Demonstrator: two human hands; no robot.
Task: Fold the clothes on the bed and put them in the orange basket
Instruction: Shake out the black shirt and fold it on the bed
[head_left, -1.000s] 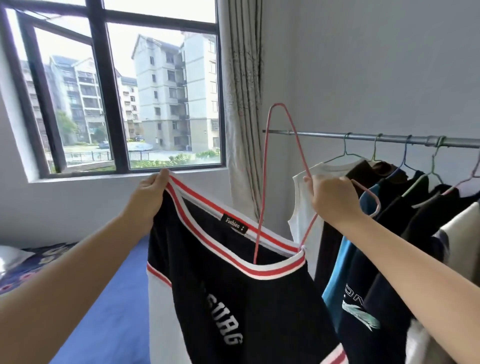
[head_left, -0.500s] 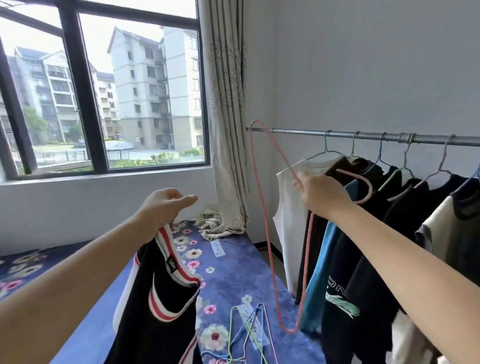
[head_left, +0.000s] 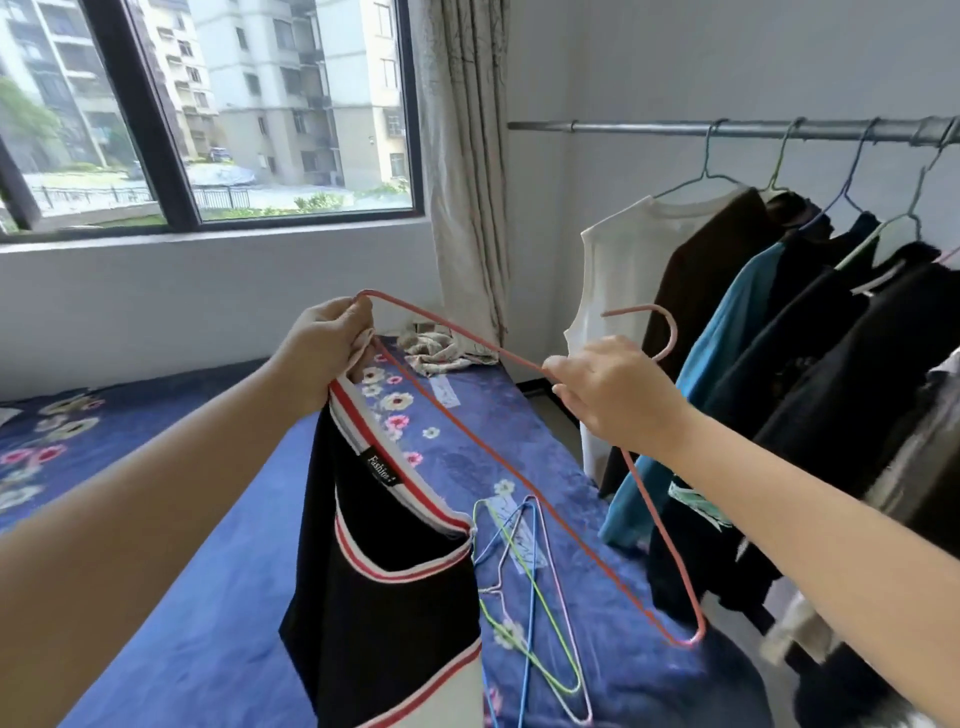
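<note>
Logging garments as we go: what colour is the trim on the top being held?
Red and white stripes on the black knit top, clearest in the head view.

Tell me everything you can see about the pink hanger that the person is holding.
The pink hanger is a thin wire triangle, seemingly plastic-coated, with a curled hook pointing up and left. It carries no garment and hangs tilted in the air above the blue floral bed. The right hand grips it near the neck below the hook; the left hand, also holding the black top, touches its far corner.
</note>
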